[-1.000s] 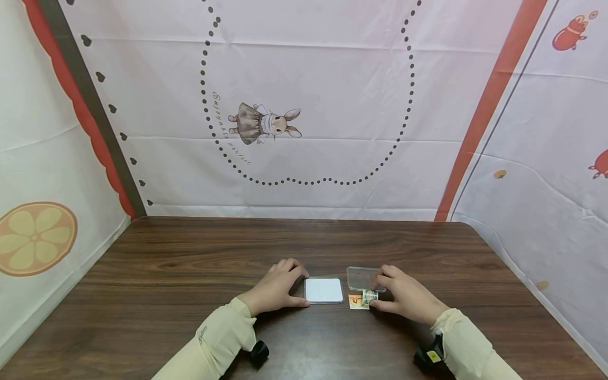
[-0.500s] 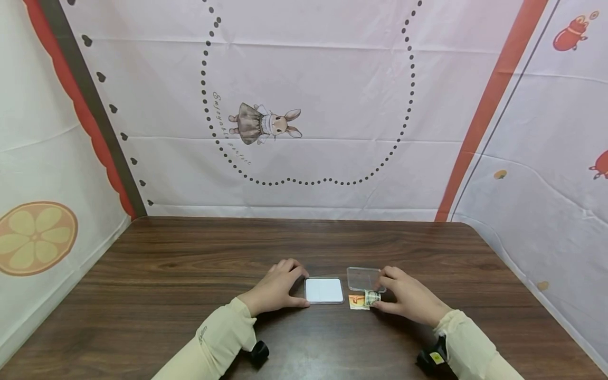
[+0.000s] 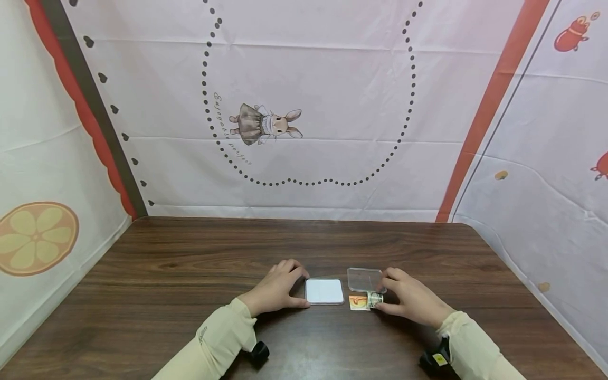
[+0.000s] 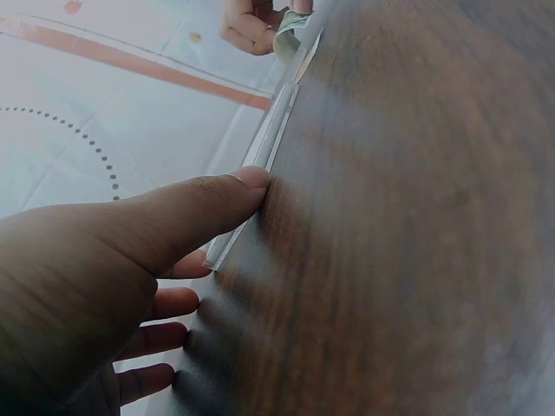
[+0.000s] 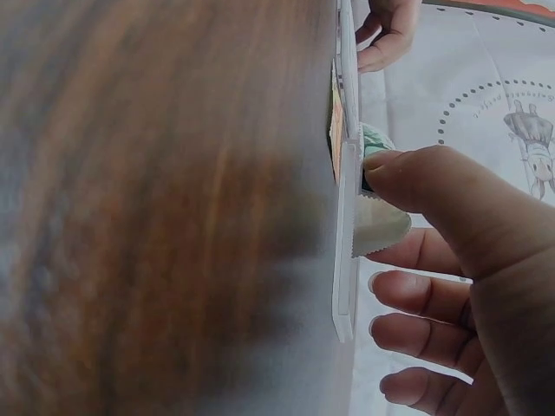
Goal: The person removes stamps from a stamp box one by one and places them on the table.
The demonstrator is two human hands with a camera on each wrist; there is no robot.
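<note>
A flat clear plastic case with a white inside lies mid-table. My left hand grips its left end, thumb at the near corner and forefinger at the far one. My right hand pinches a small green-and-white postage stamp between thumb and fingers; in the right wrist view the stamp is curled over, with serrated edges. Left of it an orange-and-yellow stamp lies flat. A clear plastic lid rests just behind the stamps, its right edge partly under my right fingers.
The dark wood table reaches back to a white printed cloth hung behind it and along both sides. A black wrist camera sits under my right cuff, another camera under the left.
My right hand has shifted slightly right, and the green stamp has slid right with it, uncovering more of the orange stamp. My left hand and the case have stayed put.
</note>
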